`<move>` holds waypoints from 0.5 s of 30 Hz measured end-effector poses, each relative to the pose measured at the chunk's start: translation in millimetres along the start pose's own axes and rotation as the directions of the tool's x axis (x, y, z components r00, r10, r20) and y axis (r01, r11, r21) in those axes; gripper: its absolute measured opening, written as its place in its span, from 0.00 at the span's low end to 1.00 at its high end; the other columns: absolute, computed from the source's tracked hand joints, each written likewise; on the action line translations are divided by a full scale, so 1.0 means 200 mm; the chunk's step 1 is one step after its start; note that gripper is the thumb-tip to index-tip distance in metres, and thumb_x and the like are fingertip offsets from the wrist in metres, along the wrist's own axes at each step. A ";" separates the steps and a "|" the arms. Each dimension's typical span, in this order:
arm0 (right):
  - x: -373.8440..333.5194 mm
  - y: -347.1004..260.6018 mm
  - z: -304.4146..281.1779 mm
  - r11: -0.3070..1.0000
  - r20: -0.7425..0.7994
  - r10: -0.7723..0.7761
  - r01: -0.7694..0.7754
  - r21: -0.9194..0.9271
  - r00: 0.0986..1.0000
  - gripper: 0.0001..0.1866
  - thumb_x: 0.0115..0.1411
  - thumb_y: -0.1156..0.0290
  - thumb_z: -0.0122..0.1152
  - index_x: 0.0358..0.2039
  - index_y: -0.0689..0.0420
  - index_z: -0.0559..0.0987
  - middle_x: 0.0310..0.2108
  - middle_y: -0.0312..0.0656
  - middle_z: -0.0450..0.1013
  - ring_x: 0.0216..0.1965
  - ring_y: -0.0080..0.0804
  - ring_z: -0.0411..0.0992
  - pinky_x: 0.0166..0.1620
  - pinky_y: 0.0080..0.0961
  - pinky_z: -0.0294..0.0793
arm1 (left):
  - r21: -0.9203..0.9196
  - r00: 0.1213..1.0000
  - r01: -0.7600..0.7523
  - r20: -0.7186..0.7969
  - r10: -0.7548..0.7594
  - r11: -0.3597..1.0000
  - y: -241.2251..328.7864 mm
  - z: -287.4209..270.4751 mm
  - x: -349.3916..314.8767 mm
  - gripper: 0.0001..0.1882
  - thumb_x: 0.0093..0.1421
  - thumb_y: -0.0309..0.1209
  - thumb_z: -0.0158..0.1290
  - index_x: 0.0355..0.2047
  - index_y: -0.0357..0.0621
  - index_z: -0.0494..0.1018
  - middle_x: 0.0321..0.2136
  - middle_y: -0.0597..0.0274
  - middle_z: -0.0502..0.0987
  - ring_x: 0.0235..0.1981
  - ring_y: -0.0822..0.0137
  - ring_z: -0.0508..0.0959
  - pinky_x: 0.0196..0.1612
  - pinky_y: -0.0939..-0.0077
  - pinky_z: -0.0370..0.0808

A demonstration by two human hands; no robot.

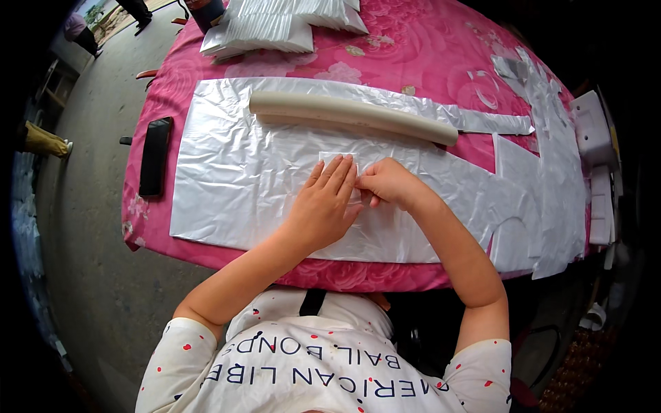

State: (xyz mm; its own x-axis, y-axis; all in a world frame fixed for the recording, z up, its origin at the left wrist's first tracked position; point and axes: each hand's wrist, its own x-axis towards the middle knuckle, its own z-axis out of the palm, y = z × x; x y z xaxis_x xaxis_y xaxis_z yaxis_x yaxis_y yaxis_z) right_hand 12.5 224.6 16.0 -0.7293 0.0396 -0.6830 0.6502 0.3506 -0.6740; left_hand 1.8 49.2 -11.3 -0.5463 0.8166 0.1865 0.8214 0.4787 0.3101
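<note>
A large, crinkled white plastic sheet (227, 172) lies spread across the table in front of me. On it is a small white square piece (330, 156), its upper edge showing beyond my fingertips. My left hand (329, 193) presses down flat over this piece, fingers stretched out and close together. Beside it, my right hand (392, 184) is closed in a pinch at the right edge of the small piece; what sits between the fingertips is hidden. Beyond both hands a long beige tube (351, 117) rests across the sheet.
A pink flowered cloth (413, 41) covers the table. Folded white sheets (265, 31) are stacked at the far side, near a dark container (205, 12). A black phone (155, 157) lies at the left. White plastic scraps (551, 172) and white boxes (593, 127) are at the right.
</note>
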 end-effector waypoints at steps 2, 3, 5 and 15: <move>0.02 0.02 0.01 0.999 -0.007 -0.019 0.020 0.035 1.000 0.14 0.52 0.66 0.58 0.19 0.64 0.78 0.18 0.40 0.74 0.15 0.23 0.71 0.22 0.19 0.68 | 0.016 0.998 0.042 -0.038 -0.042 0.999 0.01 0.02 0.02 0.40 0.54 0.50 0.49 0.57 0.28 0.55 0.59 0.41 0.56 0.63 0.50 0.53 0.63 0.57 0.47; 0.02 0.03 0.01 0.998 -0.012 -0.028 0.029 0.054 1.000 0.14 0.52 0.66 0.58 0.19 0.64 0.77 0.18 0.40 0.74 0.16 0.23 0.72 0.22 0.19 0.69 | 0.023 0.997 0.063 -0.056 -0.061 0.998 0.01 0.03 0.02 0.43 0.54 0.53 0.49 0.57 0.26 0.54 0.59 0.40 0.55 0.63 0.49 0.51 0.64 0.56 0.45; 0.01 0.04 0.01 0.998 -0.029 -0.026 0.027 0.051 0.999 0.13 0.51 0.67 0.58 0.18 0.64 0.77 0.17 0.40 0.73 0.15 0.24 0.72 0.23 0.19 0.69 | 0.007 0.998 0.051 -0.048 -0.050 0.999 -0.01 0.06 0.01 0.49 0.51 0.58 0.48 0.58 0.25 0.51 0.60 0.38 0.52 0.64 0.48 0.48 0.64 0.56 0.42; -0.17 0.07 0.09 0.846 -0.326 -0.327 0.122 -0.518 0.887 0.12 0.38 0.65 0.66 0.19 0.59 0.75 0.19 0.45 0.73 0.25 0.40 0.73 0.27 0.31 0.71 | 0.004 0.999 0.037 -0.016 -0.037 0.999 -0.04 0.09 0.01 0.57 0.47 0.64 0.48 0.59 0.23 0.45 0.62 0.37 0.44 0.65 0.47 0.41 0.65 0.56 0.38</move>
State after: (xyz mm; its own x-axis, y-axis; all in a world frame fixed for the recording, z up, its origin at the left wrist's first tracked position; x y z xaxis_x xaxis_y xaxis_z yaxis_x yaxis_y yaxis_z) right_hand 49.9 212.1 24.6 -0.9289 0.2252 -0.2941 0.3515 0.7867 -0.5076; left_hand -2.3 52.1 -30.3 -0.5786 0.7931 0.1902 0.8014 0.5096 0.3130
